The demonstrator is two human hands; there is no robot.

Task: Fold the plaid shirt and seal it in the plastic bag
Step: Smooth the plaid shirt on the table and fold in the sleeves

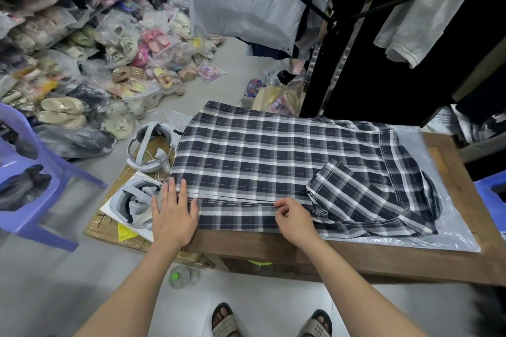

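Observation:
The black-and-white plaid shirt (262, 161) lies flat across the wooden table (356, 257), one side folded over along the near edge and a sleeve folded in at the right. A clear plastic bag (449, 232) lies under the shirt's right end. My left hand (172, 213) rests flat, fingers spread, on the shirt's near left corner at the table's end. My right hand (295, 219) pinches the folded near edge of the shirt between thumb and fingers.
Left of the table, on cardboard on the floor, lie white head straps (149, 147) and a printed box (131, 202). A purple plastic chair (30, 180) stands at the left. Bagged shoes (95, 49) pile behind. A bottle (180, 276) stands by my sandalled feet.

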